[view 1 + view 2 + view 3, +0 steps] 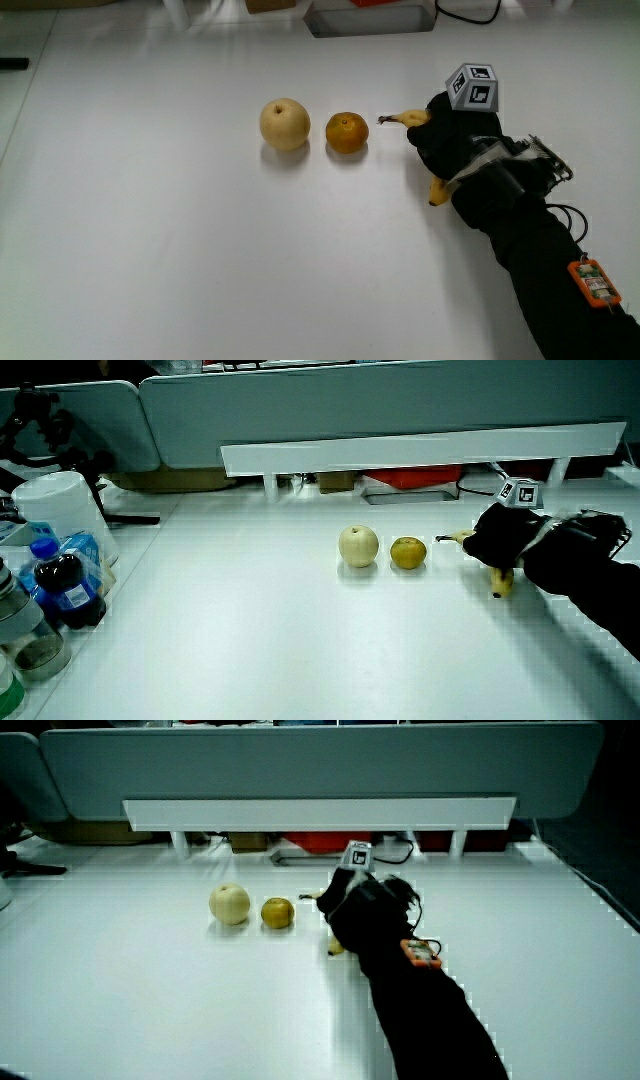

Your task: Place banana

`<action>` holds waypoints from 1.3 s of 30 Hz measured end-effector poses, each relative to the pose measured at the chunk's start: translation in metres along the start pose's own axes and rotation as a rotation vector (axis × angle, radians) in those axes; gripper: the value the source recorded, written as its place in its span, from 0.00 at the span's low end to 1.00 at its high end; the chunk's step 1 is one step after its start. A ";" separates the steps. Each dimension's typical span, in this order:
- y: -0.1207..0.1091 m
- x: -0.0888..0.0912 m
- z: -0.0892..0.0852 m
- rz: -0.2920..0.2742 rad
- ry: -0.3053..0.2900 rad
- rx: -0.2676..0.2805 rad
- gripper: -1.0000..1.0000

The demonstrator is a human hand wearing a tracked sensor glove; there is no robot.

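Black-gloved hands [452,145] closed over banana [405,118] on table [200,250], orange [347,132] just beside, pale apple [285,124] next

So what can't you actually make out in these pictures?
- Most of the banana: in the main view the hand covers its middle; only the two ends show.
- Whether the banana rests on the table or is lifted: the hand hides its underside in both side views.
- The red thing under the shelf: mostly hidden by the shelf in a side view.
- The bottle labels: too small to read.
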 end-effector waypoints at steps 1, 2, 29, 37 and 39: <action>-0.002 -0.002 -0.001 -0.008 -0.026 0.020 0.50; 0.000 -0.003 -0.005 0.000 -0.045 0.022 0.50; -0.002 -0.029 -0.031 -0.019 -0.189 0.040 0.50; 0.002 -0.033 -0.038 -0.039 -0.312 0.017 0.50; 0.001 -0.035 -0.038 -0.044 -0.340 0.030 0.50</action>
